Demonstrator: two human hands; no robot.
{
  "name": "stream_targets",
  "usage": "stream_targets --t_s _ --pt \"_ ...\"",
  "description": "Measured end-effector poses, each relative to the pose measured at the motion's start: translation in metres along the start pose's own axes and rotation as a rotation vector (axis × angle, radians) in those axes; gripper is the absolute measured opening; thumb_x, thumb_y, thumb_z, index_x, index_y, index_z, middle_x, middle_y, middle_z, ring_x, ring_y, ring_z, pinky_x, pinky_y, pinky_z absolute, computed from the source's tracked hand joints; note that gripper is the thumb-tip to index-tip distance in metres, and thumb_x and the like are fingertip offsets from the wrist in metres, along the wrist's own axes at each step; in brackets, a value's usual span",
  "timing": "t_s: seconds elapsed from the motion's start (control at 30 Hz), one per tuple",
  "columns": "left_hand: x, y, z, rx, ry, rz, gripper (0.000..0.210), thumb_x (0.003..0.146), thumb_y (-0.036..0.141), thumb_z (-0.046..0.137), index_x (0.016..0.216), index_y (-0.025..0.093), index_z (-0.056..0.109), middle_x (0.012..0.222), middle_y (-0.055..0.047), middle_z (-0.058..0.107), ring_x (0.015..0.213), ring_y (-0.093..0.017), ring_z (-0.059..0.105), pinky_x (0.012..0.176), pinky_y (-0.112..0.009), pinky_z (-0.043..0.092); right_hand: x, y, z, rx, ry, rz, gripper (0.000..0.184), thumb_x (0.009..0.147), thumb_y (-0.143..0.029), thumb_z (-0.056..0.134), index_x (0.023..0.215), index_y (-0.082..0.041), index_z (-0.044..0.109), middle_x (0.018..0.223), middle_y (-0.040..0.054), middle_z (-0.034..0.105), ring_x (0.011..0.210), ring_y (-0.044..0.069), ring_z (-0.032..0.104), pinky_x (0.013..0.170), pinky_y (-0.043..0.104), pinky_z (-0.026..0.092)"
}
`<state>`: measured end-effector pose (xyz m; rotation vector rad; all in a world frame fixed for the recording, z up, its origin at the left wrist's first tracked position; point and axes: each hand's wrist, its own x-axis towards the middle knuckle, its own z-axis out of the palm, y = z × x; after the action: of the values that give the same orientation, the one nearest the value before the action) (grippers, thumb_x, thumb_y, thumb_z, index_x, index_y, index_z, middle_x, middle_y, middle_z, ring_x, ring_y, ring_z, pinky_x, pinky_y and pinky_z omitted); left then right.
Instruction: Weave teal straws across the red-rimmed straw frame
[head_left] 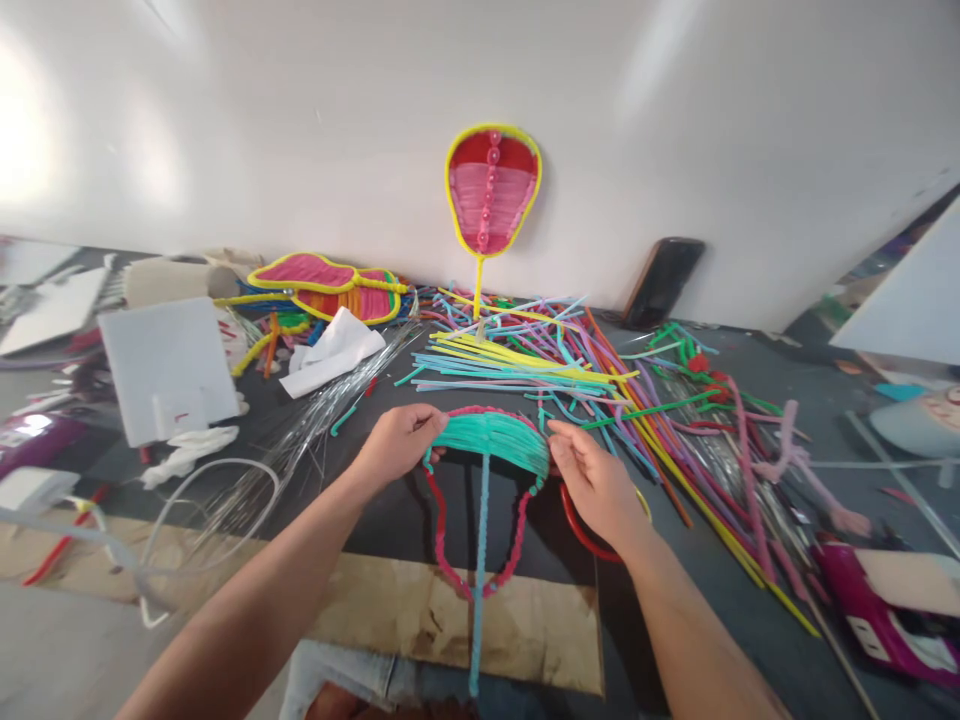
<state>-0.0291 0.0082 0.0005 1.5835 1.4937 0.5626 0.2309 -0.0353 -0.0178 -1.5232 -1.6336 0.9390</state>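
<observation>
Between my hands is a pipe-cleaner petal: a pink-red looped outline, its upper part wrapped in turquoise rows, with a light blue stem running down the middle and out below. My left hand pinches its upper left edge, thumb and fingers together. At the upper right edge, my right hand has its thumb and forefinger close together on the end of the turquoise rows. Under my right palm lies a red ring-like loop, partly hidden. Straight ahead, a finished pink and red petal with a yellow rim leans on the white wall.
Loose pipe cleaners in many colours pile up behind the petal and spread right. Thin metal wires lie at left, near a white card. A dark phone leans on the wall; cardboard lines the front edge.
</observation>
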Motion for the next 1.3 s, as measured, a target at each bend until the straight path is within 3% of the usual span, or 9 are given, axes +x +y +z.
stream_targets --t_s 0.1,0.23,0.4,0.5,0.67,0.93,1.1,1.2,1.3 --pt "0.002 -0.003 -0.003 0.419 0.231 0.175 0.032 0.086 0.042 0.043 0.084 0.020 0.066 0.073 -0.002 0.067 0.071 -0.019 0.063 0.067 -0.028 0.046 0.003 0.006 -0.001 -0.197 0.069 -0.149 0.029 0.090 -0.034 0.043 0.109 -0.020 0.060 0.101 0.0082 0.067 0.094 0.022 0.062 0.083 0.036 0.049" --pt "-0.002 -0.003 0.006 0.637 0.435 0.478 0.033 0.090 0.036 0.041 0.108 0.018 0.063 0.113 -0.010 0.062 0.108 -0.024 0.054 0.095 -0.039 0.041 0.005 0.014 0.003 -0.453 0.135 -0.317 0.024 0.088 -0.028 0.047 0.104 -0.019 0.062 0.100 0.0090 0.066 0.099 0.026 0.054 0.088 0.042 0.046" --pt "-0.016 -0.003 0.034 0.838 0.139 0.684 0.049 0.090 0.048 0.040 0.134 0.027 0.045 0.144 -0.006 0.039 0.136 -0.029 0.025 0.110 -0.050 0.018 0.006 0.020 0.011 -0.684 0.115 -0.339 0.027 0.085 -0.020 0.048 0.109 -0.016 0.061 0.104 0.0117 0.061 0.096 0.028 0.051 0.085 0.043 0.046" --pt "-0.021 -0.009 0.045 0.893 0.061 0.696 0.063 0.086 0.062 0.036 0.140 0.029 0.035 0.148 -0.008 0.032 0.137 -0.030 0.024 0.111 -0.055 0.009 0.007 0.021 0.014 -0.750 0.112 -0.331 0.031 0.085 -0.015 0.045 0.113 -0.016 0.058 0.103 0.0118 0.059 0.096 0.027 0.051 0.084 0.042 0.046" --pt "-0.020 -0.016 0.049 0.894 0.057 0.692 0.064 0.085 0.065 0.031 0.139 0.030 0.036 0.146 -0.009 0.035 0.136 -0.028 0.027 0.110 -0.052 0.011 0.009 0.025 0.007 -0.775 0.124 -0.321 0.034 0.084 -0.013 0.041 0.114 -0.017 0.057 0.102 0.0121 0.059 0.095 0.026 0.053 0.083 0.041 0.046" --pt "-0.023 -0.014 0.047 0.834 0.068 0.708 0.065 0.086 0.065 0.029 0.138 0.028 0.039 0.145 -0.011 0.037 0.134 -0.029 0.030 0.108 -0.053 0.014 0.014 0.046 -0.032 -1.033 0.249 -0.185 0.034 0.083 -0.015 0.039 0.112 -0.014 0.058 0.098 0.0169 0.061 0.091 0.030 0.056 0.080 0.046 0.045" --pt "-0.023 -0.017 0.048 0.787 0.065 0.703 0.065 0.085 0.065 0.030 0.137 0.027 0.040 0.145 -0.012 0.038 0.134 -0.030 0.031 0.108 -0.054 0.013 0.034 0.014 -0.038 -0.882 0.289 -0.364 0.029 0.088 -0.024 0.039 0.107 -0.016 0.060 0.104 0.0142 0.061 0.098 0.027 0.055 0.089 0.044 0.044" --pt "-0.022 -0.019 0.050 0.763 0.084 0.706 0.064 0.086 0.065 0.030 0.136 0.027 0.041 0.144 -0.012 0.038 0.133 -0.029 0.032 0.108 -0.054 0.012 0.059 -0.017 -0.021 -0.803 0.183 -0.470 0.030 0.090 -0.024 0.038 0.110 -0.018 0.059 0.109 0.0116 0.061 0.104 0.023 0.054 0.094 0.038 0.042" --pt "-0.021 -0.021 0.052 0.757 0.103 0.712 0.063 0.086 0.065 0.029 0.134 0.028 0.043 0.143 -0.011 0.040 0.134 -0.029 0.031 0.108 -0.054 0.014 0.089 -0.030 0.005 -0.905 -0.030 -0.421 0.033 0.089 -0.019 0.040 0.118 -0.015 0.055 0.118 0.0111 0.058 0.112 0.021 0.052 0.098 0.034 0.040"
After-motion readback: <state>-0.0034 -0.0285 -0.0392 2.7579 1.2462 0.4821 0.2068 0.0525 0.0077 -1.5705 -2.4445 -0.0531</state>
